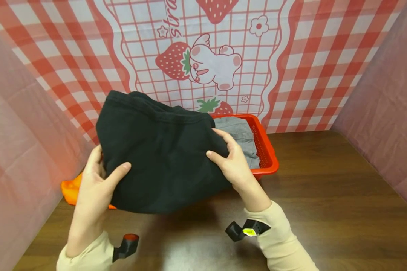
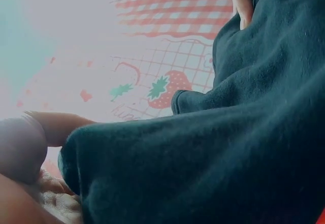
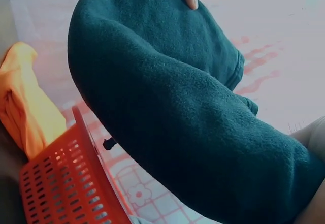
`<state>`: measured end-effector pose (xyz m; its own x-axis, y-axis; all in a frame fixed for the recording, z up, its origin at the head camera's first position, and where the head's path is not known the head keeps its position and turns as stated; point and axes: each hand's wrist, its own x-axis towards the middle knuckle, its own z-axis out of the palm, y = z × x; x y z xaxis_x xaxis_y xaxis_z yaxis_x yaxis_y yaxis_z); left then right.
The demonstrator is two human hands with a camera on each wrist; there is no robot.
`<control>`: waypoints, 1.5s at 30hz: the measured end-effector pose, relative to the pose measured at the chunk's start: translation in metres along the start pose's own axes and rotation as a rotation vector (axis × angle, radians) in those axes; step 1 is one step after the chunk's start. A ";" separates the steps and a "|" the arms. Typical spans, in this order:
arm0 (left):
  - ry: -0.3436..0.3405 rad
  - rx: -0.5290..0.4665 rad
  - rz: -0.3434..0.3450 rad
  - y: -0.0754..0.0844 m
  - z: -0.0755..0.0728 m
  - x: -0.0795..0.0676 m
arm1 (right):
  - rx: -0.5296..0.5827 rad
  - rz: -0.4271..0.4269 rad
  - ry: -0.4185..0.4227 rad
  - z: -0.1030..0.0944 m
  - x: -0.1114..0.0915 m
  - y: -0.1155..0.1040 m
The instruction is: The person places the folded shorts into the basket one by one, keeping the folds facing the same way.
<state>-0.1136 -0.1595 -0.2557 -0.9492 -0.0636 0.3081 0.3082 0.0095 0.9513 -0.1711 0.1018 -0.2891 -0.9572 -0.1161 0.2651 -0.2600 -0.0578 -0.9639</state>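
Observation:
A black folded garment [image 1: 162,158] is held up above the table, its soft fleecy cloth sagging along the lower edge. My left hand [image 1: 95,184] grips its left side, thumb in front and fingers behind. At the right side, my right hand [image 1: 235,162] pinches it in the same way, thumb on the near face. The left wrist view shows the cloth [image 2: 203,158] bulging from the left hand's grasp. In the right wrist view, a fold [image 3: 167,97] runs down to the right hand at the edge. Whether it is a top or trousers cannot be told.
Behind the black garment stands a red perforated basket [image 1: 266,146] with grey folded cloth [image 1: 239,137] in it. An orange cloth [image 1: 71,190] lies on the wooden table [image 1: 308,188] at the left. A checked strawberry-print curtain [image 1: 312,67] hangs at the back, with pink cloth on both sides.

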 end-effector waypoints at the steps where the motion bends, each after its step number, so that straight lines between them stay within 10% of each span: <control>1: -0.001 -0.001 0.001 -0.001 0.001 0.001 | -0.005 0.002 0.007 -0.001 0.000 0.000; 45: -0.042 -0.241 0.073 -0.050 0.065 0.068 | -0.167 -0.314 0.336 -0.056 0.019 0.005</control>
<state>-0.1978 -0.0995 -0.2819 -0.9243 -0.0296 0.3806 0.3771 -0.2256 0.8983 -0.1980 0.1547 -0.2901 -0.8102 0.2094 0.5475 -0.5333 0.1244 -0.8368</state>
